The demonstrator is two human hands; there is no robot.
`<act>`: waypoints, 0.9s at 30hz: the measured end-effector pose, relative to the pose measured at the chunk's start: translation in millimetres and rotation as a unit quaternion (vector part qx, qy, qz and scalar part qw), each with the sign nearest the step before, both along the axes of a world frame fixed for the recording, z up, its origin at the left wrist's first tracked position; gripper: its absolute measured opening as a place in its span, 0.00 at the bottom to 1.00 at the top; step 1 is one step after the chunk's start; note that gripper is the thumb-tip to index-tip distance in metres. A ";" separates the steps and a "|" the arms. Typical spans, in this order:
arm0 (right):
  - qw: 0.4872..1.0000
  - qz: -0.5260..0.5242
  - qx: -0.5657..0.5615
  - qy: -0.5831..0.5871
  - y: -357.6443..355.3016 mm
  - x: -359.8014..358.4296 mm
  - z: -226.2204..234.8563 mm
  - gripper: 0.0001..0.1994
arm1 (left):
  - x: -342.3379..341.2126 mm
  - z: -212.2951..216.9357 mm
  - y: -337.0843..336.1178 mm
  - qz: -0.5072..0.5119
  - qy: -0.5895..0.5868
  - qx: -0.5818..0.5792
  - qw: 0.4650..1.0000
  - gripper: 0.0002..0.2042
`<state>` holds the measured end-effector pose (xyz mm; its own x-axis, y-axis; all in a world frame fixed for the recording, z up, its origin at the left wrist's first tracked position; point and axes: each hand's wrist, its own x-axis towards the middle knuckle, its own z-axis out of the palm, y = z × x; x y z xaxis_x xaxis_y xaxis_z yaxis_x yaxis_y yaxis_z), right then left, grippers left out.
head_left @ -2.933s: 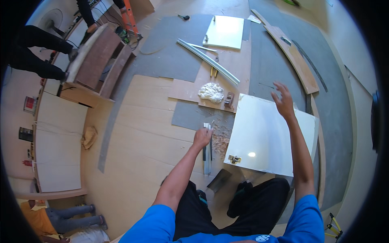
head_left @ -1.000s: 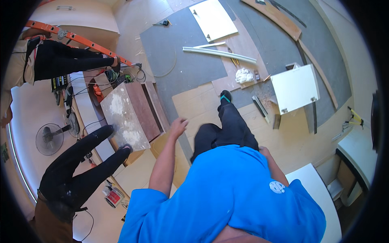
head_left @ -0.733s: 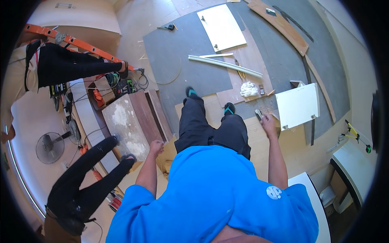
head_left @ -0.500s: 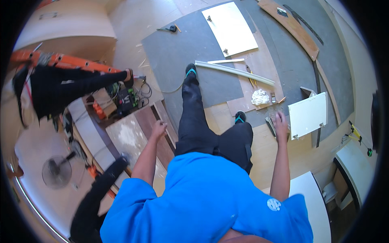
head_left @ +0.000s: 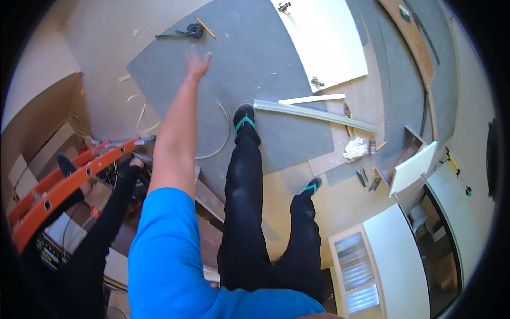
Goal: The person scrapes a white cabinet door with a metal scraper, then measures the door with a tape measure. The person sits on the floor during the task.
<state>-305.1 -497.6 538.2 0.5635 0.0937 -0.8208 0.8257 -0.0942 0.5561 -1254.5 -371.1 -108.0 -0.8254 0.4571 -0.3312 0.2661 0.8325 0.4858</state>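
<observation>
My left hand (head_left: 197,65) stretches forward over the grey sheet (head_left: 255,58) on the floor. Its fingers are a little blurred and extended, the thumb apart, with nothing in them. Just beyond the fingertips lies what looks like a black tape measure (head_left: 195,30), a thin dark strip running out of it to the left. A yellow pencil (head_left: 205,27) lies beside it, on the right. The hand touches neither of them. My right hand is out of the picture.
A white panel with hinges (head_left: 329,48), pale metal profiles (head_left: 319,116) and a white cloth (head_left: 356,148) lie ahead on the right. An upright white panel (head_left: 413,169) stands farther right. At left, another person in dark clothes (head_left: 101,239) is beside an orange ladder (head_left: 74,186).
My left arm has swung forward from beside my leg toward the black tool and pencil. My right hand has left the picture. My body leans lower, and the view has shifted.
</observation>
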 end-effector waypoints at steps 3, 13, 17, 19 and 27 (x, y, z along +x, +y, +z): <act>0.999 -0.029 -0.013 -0.006 7.6 -33.1 -27.4 0.17 | -75.0 -48.4 19.8 -0.028 0.027 0.012 0.999 0.45; 0.991 -0.081 -0.098 0.040 -34.9 -61.8 -8.6 0.17 | -146.8 -122.8 39.6 -0.008 0.058 -0.260 0.964 0.43; 0.980 0.066 -0.148 0.116 -22.5 -4.4 -27.1 0.16 | -66.1 -51.8 -35.7 0.003 0.019 -0.124 0.992 0.32; 0.983 0.109 -0.088 0.119 -36.3 8.3 -44.0 0.13 | 8.8 13.3 -26.1 0.082 -0.261 0.070 0.959 0.20; 0.782 -0.404 0.309 0.361 173.6 -153.4 -156.4 0.25 | 327.8 440.9 54.7 -0.164 -0.650 0.255 0.697 0.40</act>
